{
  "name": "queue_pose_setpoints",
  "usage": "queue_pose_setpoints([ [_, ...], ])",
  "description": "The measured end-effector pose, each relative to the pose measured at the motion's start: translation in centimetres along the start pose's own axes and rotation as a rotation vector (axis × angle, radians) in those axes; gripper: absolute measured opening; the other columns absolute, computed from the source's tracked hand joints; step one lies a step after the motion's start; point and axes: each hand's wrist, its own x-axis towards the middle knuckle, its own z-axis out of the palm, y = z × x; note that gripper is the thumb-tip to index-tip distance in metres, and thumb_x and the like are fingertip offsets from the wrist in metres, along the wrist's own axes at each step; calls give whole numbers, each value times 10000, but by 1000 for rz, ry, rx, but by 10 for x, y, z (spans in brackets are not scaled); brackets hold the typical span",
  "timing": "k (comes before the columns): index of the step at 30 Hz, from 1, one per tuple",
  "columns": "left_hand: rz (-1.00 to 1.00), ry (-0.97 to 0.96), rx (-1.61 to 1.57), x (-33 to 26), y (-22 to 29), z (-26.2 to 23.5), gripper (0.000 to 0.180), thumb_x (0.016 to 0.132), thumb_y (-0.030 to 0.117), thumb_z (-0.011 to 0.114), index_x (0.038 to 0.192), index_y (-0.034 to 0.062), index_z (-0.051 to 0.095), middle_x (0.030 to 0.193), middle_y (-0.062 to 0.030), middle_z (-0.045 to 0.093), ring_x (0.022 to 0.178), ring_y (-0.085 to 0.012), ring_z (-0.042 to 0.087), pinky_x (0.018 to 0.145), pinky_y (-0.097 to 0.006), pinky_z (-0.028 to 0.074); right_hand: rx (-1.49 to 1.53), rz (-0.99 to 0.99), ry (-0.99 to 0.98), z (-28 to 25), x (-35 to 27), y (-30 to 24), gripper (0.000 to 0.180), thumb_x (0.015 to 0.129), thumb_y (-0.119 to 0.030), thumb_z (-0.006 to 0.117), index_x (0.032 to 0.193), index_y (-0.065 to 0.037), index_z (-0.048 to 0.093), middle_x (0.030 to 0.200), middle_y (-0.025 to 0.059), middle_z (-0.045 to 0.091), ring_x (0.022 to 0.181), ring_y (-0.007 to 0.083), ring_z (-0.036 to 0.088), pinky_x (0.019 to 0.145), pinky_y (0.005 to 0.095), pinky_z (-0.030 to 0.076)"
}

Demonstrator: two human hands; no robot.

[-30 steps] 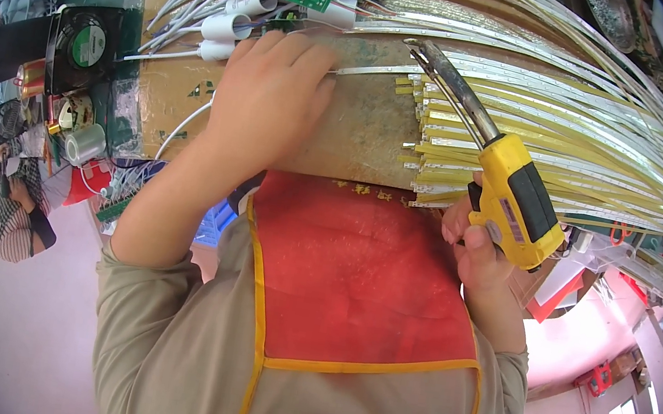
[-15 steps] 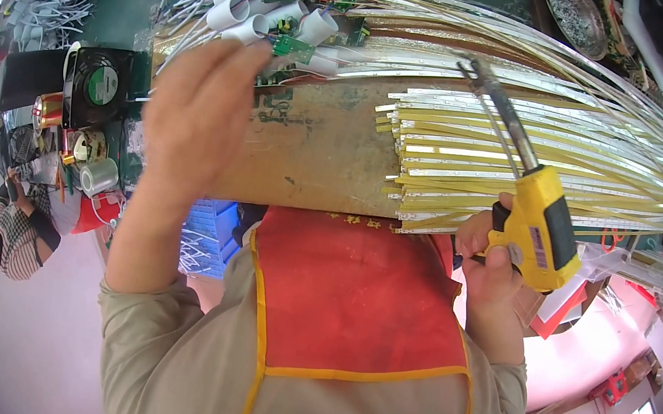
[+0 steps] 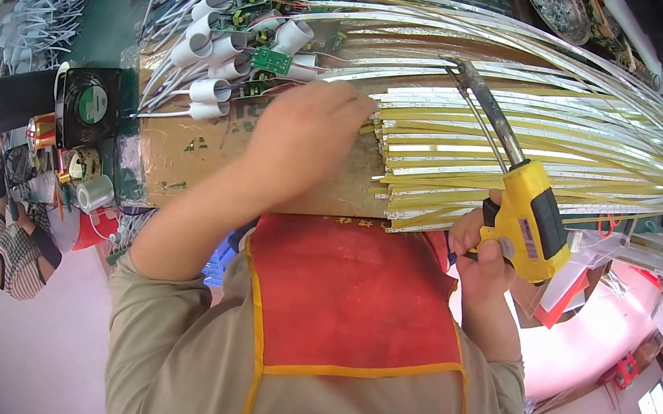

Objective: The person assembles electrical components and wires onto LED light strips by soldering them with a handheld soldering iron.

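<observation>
My right hand (image 3: 483,268) is wrapped round the grip of a yellow and black soldering gun (image 3: 529,215). Its metal barrel slants up to the left over the LED strips. Palm down above the brown board, my left hand (image 3: 308,135) has its fingers pinched together at the left ends of the LED strips (image 3: 461,145). Whatever lies between its fingertips is hidden. Just beyond that hand are white plastic tubes (image 3: 209,90) with white cables, and green circuit boards (image 3: 272,61) wired beside them.
A black fan (image 3: 91,107) stands at the left, with a roll of tape (image 3: 95,193) nearer me. Bundled white cables (image 3: 53,7) lie at the far left. A round metal dish (image 3: 556,9) sits at the far right. Another person (image 3: 16,254) is at the left.
My left hand has moved right, from over the white tubes to the strip ends. Two white tubes now show where it was. The soldering gun has shifted slightly left with the view.
</observation>
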Motion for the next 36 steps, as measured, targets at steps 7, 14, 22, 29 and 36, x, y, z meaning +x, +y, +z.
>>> queue_pose_setpoints([
  [7,-56,148,43,14,-1,-23,218,796,45,649,1001,96,702,925,-79,662,804,-259,644,716,-361,531,12,57,-11,1,0,2,727,866,-396,720,1363,13,383,697,17,448,586,123,426,525,282,374],
  [14,-431,411,362,55,-138,-101,241,879,211,631,1091,118,700,1000,-82,688,915,-261,654,821,-371,502,37,49,-25,3,-2,5,713,862,-378,732,1354,11,394,713,18,455,602,125,438,540,282,387],
  [22,-300,250,362,81,-206,-86,321,849,190,603,1162,163,670,1087,-80,675,1022,-290,630,880,-398,498,15,27,-11,5,1,7,692,870,-354,724,1350,21,397,696,36,479,569,140,469,517,286,388],
  [29,-363,341,508,97,-221,-72,322,828,196,612,1146,175,664,1174,-72,632,1102,-310,588,923,-412,484,18,26,-16,7,1,6,691,874,-335,715,1360,21,376,689,25,458,569,128,441,510,275,370],
  [36,-278,204,470,85,-231,-87,330,807,193,631,1134,162,657,1172,-91,624,1105,-328,584,942,-428,477,38,69,-34,11,0,4,699,866,-341,725,1365,5,377,681,13,441,565,116,417,507,271,350],
])
